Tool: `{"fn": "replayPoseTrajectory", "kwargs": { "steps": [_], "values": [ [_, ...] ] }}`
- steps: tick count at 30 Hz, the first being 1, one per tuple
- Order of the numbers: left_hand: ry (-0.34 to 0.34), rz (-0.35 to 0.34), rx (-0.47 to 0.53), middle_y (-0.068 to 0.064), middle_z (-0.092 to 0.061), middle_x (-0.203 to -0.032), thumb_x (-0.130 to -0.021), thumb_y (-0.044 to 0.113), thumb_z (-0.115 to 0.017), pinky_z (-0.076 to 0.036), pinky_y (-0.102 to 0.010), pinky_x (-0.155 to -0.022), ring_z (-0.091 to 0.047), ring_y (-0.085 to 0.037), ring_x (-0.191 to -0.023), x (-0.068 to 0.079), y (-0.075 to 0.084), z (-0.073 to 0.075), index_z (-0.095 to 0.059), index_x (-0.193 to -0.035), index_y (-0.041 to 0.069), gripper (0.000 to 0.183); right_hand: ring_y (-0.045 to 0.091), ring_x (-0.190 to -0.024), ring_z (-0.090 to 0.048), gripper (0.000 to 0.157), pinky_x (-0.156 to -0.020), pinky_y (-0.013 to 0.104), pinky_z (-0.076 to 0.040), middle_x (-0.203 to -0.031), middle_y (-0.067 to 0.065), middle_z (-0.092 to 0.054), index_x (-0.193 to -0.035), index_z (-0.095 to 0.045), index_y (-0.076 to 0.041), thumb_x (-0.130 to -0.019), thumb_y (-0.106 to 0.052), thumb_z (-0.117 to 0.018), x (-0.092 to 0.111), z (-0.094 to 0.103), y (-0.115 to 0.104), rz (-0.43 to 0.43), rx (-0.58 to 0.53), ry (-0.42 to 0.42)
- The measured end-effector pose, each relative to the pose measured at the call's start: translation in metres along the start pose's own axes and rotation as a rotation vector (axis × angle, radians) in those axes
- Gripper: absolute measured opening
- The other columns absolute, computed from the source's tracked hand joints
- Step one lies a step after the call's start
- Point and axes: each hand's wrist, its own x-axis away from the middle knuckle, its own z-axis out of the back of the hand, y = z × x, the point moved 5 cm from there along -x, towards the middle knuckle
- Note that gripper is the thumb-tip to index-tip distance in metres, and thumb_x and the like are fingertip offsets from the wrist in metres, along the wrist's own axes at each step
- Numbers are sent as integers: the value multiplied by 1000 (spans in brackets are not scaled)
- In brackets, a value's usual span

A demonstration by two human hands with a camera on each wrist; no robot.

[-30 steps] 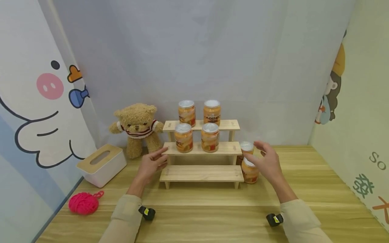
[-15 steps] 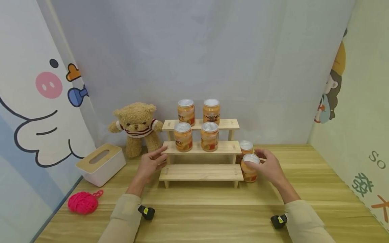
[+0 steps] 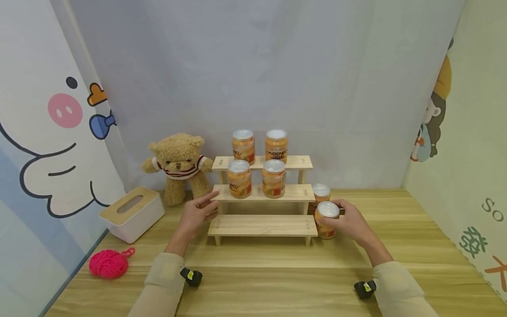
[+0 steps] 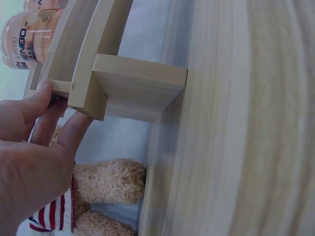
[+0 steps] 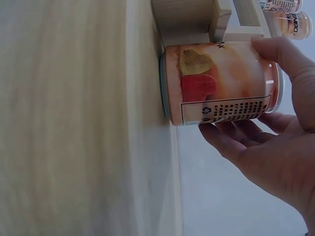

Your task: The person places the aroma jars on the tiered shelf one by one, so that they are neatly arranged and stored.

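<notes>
Now your right fingers point(image 5: 224, 141) hold the upright front can point(image 5: 229, 81), just right of the shelf point(image 3: 261, 225); your left fingers point(image 4: 76, 130) touch the shelf's left end.

The can point(image 5: 221, 83) in the right hand point(image 3: 352, 222) is smooth and shiny, and its silvery lid point(image 3: 328, 209) gleams like metal. The other cans point(image 3: 273, 181) between the two hands look just as glossy. The shelf point(image 3: 261, 225) that the left hand point(image 3: 195, 215) touches is pale, smooth, matt wood. Under both hands, the table point(image 3: 257, 284) has smooth wood grain with a soft shine. Past the left hand, the teddy bear point(image 3: 176, 147) is fuzzy and curly, and its jumper point(image 3: 182, 173) looks knitted. Left of that hand, the tissue box point(image 3: 139, 222) has smooth, plastic-looking sides and a wood-like top point(image 3: 112, 214). The yarn point(image 3: 108, 265) nearby is woolly and bumpy. Above both wrists, the sleeves point(image 3: 163, 275) are matt cloth.
</notes>
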Motion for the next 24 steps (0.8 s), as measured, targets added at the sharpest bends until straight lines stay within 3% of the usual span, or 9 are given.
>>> {"fn": "replayPoseTrajectory", "kwargs": {
  "steps": [5, 14, 24],
  "values": [
    [-4, 2, -10, -13, -63, -121, -100, 9, -62, -50, -48, -101, -66, -19, -103, 0, -1, 0, -54, -145, 7, 45, 34, -107, -57, 64, -78, 35, -54, -119, 21, -59, -133, -52, 7, -88, -28, -80, 3, 9, -4, 1, 15, 16],
    [-7, -6, -8, -7, -66, -116, -100, 9, -63, -49, -49, -101, -66, -19, -103, -2, -1, 0, -55, -144, 7, 45, 37, -113, -55, 63, -81, 36, -53, -124, 23, -56, -135, -50, 8, -90, -25, -78, 10, 31, -31, 39, -11, 57],
    [-1, -1, -18, 0, -68, -110, -100, 11, -63, -48, -50, -102, -66, -21, -106, -2, -3, 2, -56, -144, 8, 45, 31, -106, -55, 57, -76, 32, -53, -118, 19, -58, -131, -54, 7, -88, -20, -79, 11, 22, -58, 120, -29, 21]
  ]
}}
